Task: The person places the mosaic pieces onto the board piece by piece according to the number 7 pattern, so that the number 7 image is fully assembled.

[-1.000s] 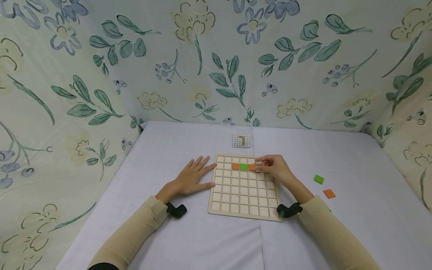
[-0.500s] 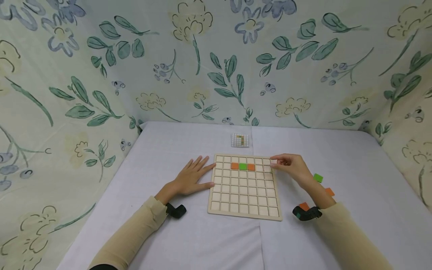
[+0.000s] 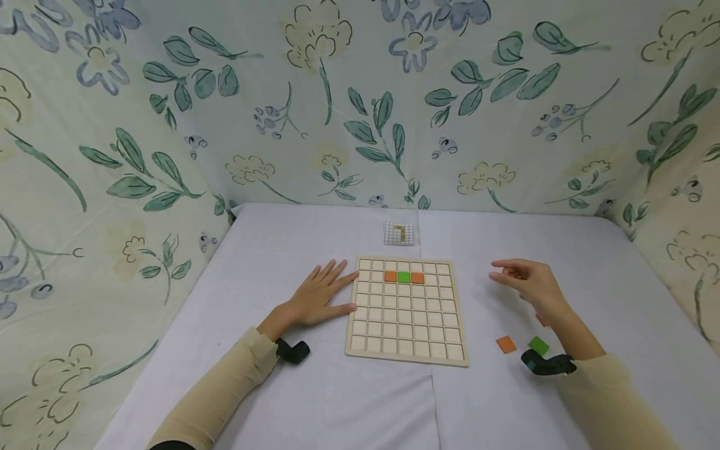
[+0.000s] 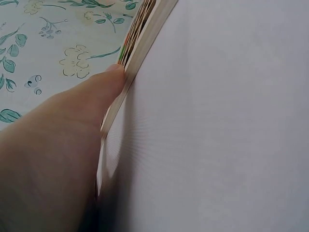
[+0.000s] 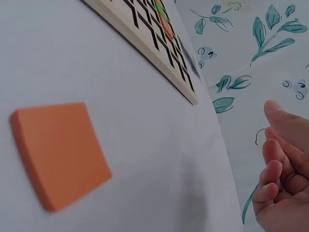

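Observation:
A pale wooden grid board (image 3: 405, 360) lies on the white-covered table. Its second row from the far side holds an orange tile (image 3: 390, 276), a green tile (image 3: 404, 277) and another orange tile (image 3: 417, 278) side by side. My left hand (image 3: 319, 297) is spread flat at the board's left, thumb and little of the fingertips touching its edge; the left wrist view shows a digit on that wooden edge (image 4: 140, 48). To the right of the board, my right hand (image 3: 529, 284) hovers over the table, thumb and index finger extended and apart, holding nothing.
Right of the board lie a loose orange tile (image 3: 506, 344), large in the right wrist view, and a green tile (image 3: 539, 345). My right forearm partly covers another orange tile (image 3: 542, 320). A small printed grid card (image 3: 399, 234) sits behind the board; floral cloth (image 3: 337, 125) hangs beyond.
My right hand has left the right-hand orange tile on the board and moved right, off the board, above the loose tiles. The left hand has stayed in place.

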Demonstrator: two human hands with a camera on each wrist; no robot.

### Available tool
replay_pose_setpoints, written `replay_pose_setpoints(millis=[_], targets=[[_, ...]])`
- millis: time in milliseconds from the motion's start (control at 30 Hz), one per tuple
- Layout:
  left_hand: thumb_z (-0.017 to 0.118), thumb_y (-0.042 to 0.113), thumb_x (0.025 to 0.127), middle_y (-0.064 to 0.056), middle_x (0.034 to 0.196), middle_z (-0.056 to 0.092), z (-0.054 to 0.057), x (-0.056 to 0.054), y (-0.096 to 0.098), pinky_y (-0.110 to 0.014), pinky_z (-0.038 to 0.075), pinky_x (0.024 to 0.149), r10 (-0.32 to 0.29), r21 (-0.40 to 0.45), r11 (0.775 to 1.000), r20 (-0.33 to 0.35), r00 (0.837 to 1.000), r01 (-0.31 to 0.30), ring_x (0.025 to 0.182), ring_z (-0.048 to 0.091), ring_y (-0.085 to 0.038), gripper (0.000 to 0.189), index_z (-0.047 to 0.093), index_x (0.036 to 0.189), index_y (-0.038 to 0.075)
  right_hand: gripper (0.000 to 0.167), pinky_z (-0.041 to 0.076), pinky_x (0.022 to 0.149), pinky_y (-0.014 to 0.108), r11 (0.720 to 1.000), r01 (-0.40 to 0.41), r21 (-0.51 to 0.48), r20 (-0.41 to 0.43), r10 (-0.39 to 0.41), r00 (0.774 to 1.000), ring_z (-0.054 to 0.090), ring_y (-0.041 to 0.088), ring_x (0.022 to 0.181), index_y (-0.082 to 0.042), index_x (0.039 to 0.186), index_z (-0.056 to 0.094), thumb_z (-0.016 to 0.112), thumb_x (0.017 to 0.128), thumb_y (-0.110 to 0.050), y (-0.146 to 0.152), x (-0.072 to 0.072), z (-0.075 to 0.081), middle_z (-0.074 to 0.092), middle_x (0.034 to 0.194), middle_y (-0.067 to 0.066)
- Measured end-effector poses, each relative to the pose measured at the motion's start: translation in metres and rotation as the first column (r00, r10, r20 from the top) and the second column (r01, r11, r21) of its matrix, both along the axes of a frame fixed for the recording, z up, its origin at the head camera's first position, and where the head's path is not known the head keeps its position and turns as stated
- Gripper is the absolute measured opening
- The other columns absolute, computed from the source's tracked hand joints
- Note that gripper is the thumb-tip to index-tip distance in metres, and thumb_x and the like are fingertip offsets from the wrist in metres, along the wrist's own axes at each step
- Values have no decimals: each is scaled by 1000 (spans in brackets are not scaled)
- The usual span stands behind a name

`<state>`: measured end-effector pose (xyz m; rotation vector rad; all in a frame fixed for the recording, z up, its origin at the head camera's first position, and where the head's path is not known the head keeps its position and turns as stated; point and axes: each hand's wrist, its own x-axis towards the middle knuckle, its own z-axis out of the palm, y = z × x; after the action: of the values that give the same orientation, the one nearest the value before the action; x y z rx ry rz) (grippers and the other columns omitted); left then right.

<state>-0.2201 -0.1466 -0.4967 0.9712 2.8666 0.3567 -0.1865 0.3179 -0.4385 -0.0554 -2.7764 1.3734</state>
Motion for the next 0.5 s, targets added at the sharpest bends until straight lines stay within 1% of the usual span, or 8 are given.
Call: replay_pose_setpoints(millis=[67,133,267,500], targets=[[35,74,95,-6,167,5,0,0,0,-52,-1,120,0,1,1000,1,1000,0,152,-1,-30,82,16,161,30,57,43,54,25,1000,4,23,-15,-3,1000,49,18,77,-1,127,67,75,89,-42,7,2,-2,60,94,10],[35,74,95,-6,167,4,-1,0,0,-52,-2,120,2,-4,1000,4,1000,-2,152,-2,-30,82,16,161,31,57,45,58,24,999,5,35,-31,-4,999,50,16,77,1,127,66,75,90,-41,14,4,-4,61,93,9],[35,74,95,-5,167,3,0,0,0,-51,-3,119,5,-7,1000,11,1000,-5,152,-2,-29,82,15,161,31,57,46,58,23,999,28,24,-31,-27,999,49,14,77,2,127,65,75,90,-40,27,9,-9,60,91,6],[36,73,95,-6,167,3,1,0,0,-53,-1,119,1,-4,1000,7,1000,-1,152,-1,-31,81,16,161,30,60,42,52,24,996,75,51,-28,-74,997,46,14,78,2,128,64,74,90,-43,45,17,-17,56,92,6]])
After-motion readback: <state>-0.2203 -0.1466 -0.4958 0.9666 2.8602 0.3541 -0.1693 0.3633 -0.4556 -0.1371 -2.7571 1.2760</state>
